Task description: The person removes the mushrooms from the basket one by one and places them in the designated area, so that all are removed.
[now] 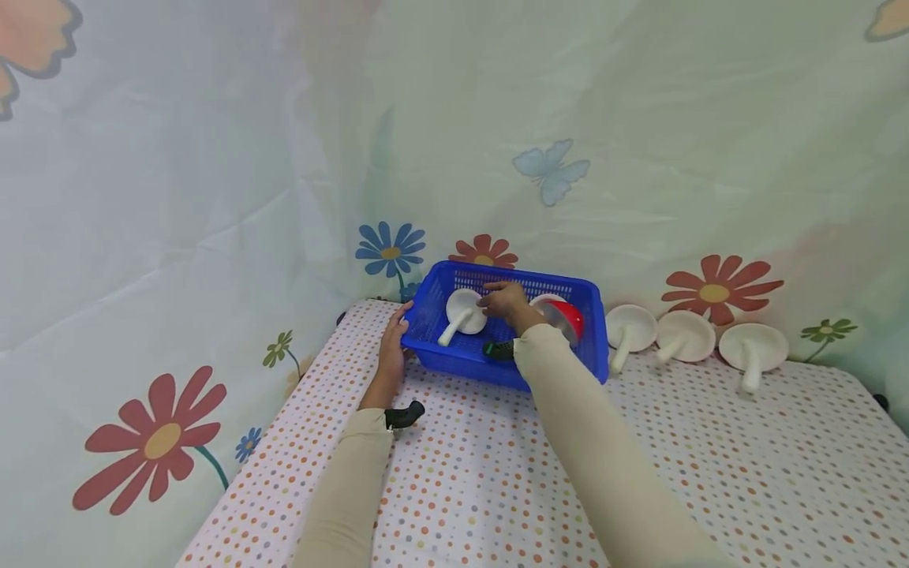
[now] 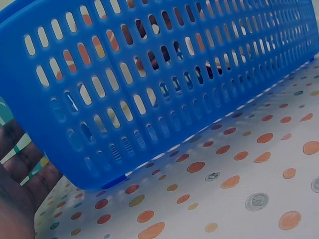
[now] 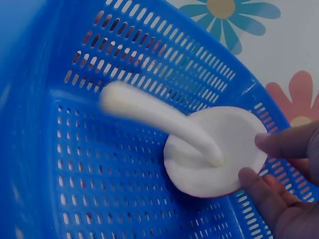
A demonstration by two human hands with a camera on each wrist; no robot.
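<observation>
A blue perforated plastic basket (image 1: 454,359) stands on the table. In it lies a mushroom ornament (image 1: 462,312) with a white stem and white underside; the right wrist view shows a thin red edge on its cap. The right hand (image 1: 507,301) reaches into the basket and pinches this mushroom's cap (image 3: 199,174) at the rim. Behind the right forearm are a red cap with white spots (image 1: 570,318) and another pale rim, partly hidden. The left hand (image 1: 392,347) rests against the basket's left side, with fingers extended along the outer wall in the left wrist view.
To the basket's right, three more mushrooms stand in a row by the backdrop, stems forward: one nearest (image 1: 631,325), one in the middle (image 1: 685,335), one farthest right (image 1: 754,347). A dotted cloth (image 1: 469,489) covers the table. A flower-printed backdrop (image 1: 625,173) rises behind.
</observation>
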